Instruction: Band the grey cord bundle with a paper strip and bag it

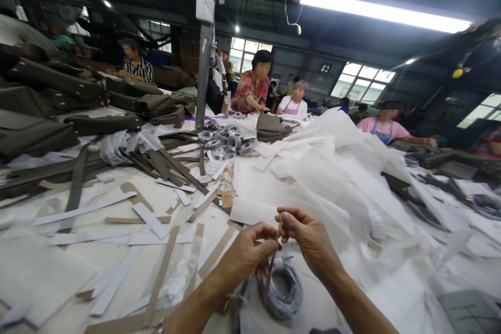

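Note:
My left hand (250,250) and my right hand (307,236) meet low in the middle of the view, fingers pinched. Between them they hold a thin brownish strip (273,260), seen nearly edge-on; its material is hard to tell. The right fingertips grip its upper end, while the left fingers close on it lower down. Just beneath stands a grey coil in clear plastic (294,295), a ring with an open middle. The strip's lower end overlaps the coil in view; whether it touches is unclear. Left of the coil, partly behind my left forearm, a bit of pale string (234,297) shows.
White and brown paper strips (156,222) litter the table at left. Dark straps (172,164) and grey-brown bags (58,91) lie beyond. More wrapped coils (230,138) are piled ahead, near a post (203,62). White sheets (324,167) heap at right. Several people work farther back.

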Tool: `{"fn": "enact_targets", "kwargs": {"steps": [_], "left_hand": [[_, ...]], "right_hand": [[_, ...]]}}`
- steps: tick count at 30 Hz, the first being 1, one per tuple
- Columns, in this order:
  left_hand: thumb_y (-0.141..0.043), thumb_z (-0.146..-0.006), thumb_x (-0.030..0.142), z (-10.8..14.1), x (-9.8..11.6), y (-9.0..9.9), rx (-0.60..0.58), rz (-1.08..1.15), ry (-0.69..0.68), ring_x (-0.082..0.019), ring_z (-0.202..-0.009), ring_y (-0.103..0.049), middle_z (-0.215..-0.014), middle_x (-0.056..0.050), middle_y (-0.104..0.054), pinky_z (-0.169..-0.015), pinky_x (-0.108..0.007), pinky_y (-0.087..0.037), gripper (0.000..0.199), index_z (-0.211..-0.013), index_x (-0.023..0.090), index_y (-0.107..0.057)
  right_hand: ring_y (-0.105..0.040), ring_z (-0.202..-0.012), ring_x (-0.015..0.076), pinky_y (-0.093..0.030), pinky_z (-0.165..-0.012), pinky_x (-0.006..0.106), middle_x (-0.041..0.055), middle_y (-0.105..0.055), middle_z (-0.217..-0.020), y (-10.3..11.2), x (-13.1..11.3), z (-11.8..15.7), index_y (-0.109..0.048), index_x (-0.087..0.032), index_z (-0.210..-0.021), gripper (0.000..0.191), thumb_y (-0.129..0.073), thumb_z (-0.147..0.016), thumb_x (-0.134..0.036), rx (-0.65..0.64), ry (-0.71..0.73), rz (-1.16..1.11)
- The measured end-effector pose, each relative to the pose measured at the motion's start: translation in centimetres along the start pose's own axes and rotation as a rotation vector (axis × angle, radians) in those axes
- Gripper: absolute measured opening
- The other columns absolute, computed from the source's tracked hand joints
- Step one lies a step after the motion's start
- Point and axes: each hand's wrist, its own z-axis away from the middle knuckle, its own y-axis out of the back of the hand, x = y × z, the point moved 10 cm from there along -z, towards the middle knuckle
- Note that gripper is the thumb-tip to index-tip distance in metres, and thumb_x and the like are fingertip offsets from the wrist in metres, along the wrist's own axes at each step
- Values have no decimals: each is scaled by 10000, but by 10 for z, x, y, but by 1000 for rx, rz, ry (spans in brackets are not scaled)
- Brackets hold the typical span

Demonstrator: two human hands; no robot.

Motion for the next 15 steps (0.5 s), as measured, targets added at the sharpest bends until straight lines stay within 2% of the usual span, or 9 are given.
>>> {"fn": "enact_targets", "kwargs": {"steps": [3, 6, 15], "left_hand": [[-760, -723, 460, 2, 1, 1, 41, 14, 15, -87, -435, -535, -704, 2, -648, -389, -179, -395, 421, -969, 141, -636], [-751, -720, 414, 3, 1, 1, 56, 17, 34, -78, -419, -523, -712, -19, -677, -387, -171, -391, 383, -956, 130, -646], [-712, -799, 449, 5, 4, -7, -85, 136, 45, -42, -426, -501, -815, -63, -714, -398, -136, -388, 383, -986, 118, -673]], "right_hand": [[-582, -487, 119, -470, -489, 257, 72, -720, -751, 5, 4, -1, -727, -130, -846, 445, -876, -620, -484, 42, -19, -13], [-584, -485, 116, -468, -482, 248, 74, -720, -747, 4, 8, 0, -728, -126, -861, 446, -871, -633, -481, 38, -35, -2], [-598, -466, 119, -414, -385, 196, 73, -712, -745, -1, 11, 3, -718, -126, -908, 495, -859, -633, -513, -4, -88, -33]]}}
